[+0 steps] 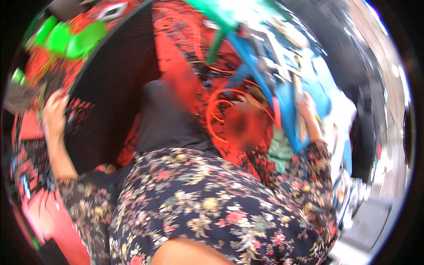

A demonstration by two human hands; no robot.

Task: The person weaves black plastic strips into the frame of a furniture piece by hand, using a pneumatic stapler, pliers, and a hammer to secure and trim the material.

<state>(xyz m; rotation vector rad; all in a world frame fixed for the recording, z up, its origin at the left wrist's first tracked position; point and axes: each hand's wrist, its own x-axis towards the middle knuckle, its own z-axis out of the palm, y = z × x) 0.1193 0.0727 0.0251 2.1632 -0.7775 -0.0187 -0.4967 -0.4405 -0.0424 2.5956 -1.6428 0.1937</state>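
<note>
My left hand [55, 109] is at the outer edge of a large black panel [112, 75]. Its fingers look partly bent, but motion smears them, and I cannot tell whether they grip the edge. Over on the right, my right hand [307, 108] is low over a blue table [324, 84], close beside a long wooden handle [297, 88]. Blur hides whether its fingers close round anything. Metal tool parts [270, 66] lie just beyond that hand on the tabletop.
Orange hose [212, 119] loops over the red, littered floor [170, 57] beside the table's blue leg [251, 62]. Green chairs [73, 39] stand past the black panel. A green cloth [279, 148] hangs by the table. Pale material [344, 112] lies at its right edge.
</note>
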